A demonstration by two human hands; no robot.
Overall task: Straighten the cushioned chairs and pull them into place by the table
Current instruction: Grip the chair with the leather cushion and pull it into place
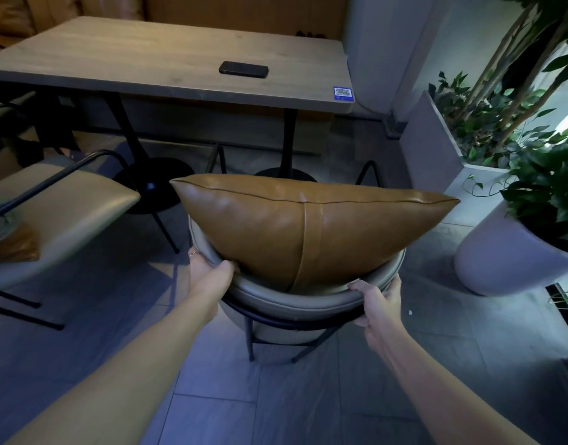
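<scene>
A grey padded chair with a curved backrest and black metal legs stands in front of me, facing the wooden table. A tan leather cushion leans upright against the inside of its backrest and hides the seat. My left hand grips the left side of the backrest rim. My right hand grips the right side of the rim. A second grey chair stands to the left, angled away from the table, with another tan cushion lying on it.
A black phone and a blue QR sticker lie on the table. Black pedestal table bases stand beneath it. White planters with leafy plants crowd the right side. Grey tiled floor lies under me.
</scene>
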